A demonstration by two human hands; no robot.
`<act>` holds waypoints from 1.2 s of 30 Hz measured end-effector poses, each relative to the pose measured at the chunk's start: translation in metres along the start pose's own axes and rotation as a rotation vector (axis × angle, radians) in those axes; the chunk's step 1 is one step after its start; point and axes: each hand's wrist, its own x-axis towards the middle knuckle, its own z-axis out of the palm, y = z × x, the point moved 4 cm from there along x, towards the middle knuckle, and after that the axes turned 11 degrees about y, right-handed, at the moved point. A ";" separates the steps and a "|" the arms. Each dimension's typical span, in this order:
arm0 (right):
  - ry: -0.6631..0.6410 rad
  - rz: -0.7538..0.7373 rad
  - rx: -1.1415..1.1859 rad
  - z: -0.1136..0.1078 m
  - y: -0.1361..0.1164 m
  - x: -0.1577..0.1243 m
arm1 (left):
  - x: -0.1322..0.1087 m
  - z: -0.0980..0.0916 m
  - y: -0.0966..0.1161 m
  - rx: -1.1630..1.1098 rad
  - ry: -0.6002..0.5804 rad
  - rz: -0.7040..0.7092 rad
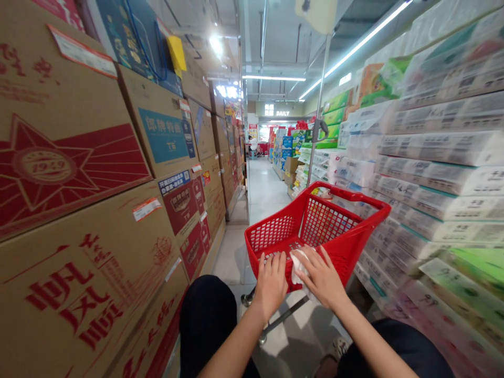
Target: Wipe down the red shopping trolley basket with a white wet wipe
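Observation:
A red plastic shopping cart (331, 231) with latticed walls stands tilted across the view in front of my knees. My left hand (271, 283) is closed over the near rim of the cart, its fingers hooked over the top edge and the thumb out of sight. Beside it, my right hand (322, 277) presses a crumpled white cloth (298, 266) against the same rim. Part of the cloth is covered by that hand's fingers. Inside, the cart's basket shows its bare red floor.
Stacked cardboard boxes (79, 273) wall the left side. Packs of tissue paper (433, 173) are piled close on the right, against the cart. A metal pole (318, 105) rises behind the cart. A tiled aisle (262, 184) runs back to further shelves and a seated person (252, 144).

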 end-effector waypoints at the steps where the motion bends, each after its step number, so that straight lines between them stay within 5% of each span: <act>1: 0.004 0.020 -0.028 -0.003 0.012 0.001 | -0.001 0.001 -0.001 -0.009 0.003 0.008; 6: 0.074 0.186 -0.125 -0.009 0.050 0.005 | 0.000 0.002 0.001 -0.034 0.020 0.005; 12: 0.000 0.059 0.012 0.000 -0.013 0.003 | 0.001 0.005 0.006 -0.021 0.033 -0.015; 14: -0.044 0.030 0.031 -0.002 -0.015 0.002 | 0.000 0.005 0.005 -0.017 0.036 -0.008; 21: 0.044 0.208 -0.116 -0.013 0.054 0.002 | -0.001 0.006 0.008 -0.033 0.048 0.014; 29: -0.010 0.071 0.026 -0.001 -0.008 0.000 | -0.001 0.010 0.013 -0.039 0.030 0.025; 36: 0.012 0.208 -0.110 -0.012 0.065 0.005 | 0.000 0.008 0.015 -0.053 0.004 0.045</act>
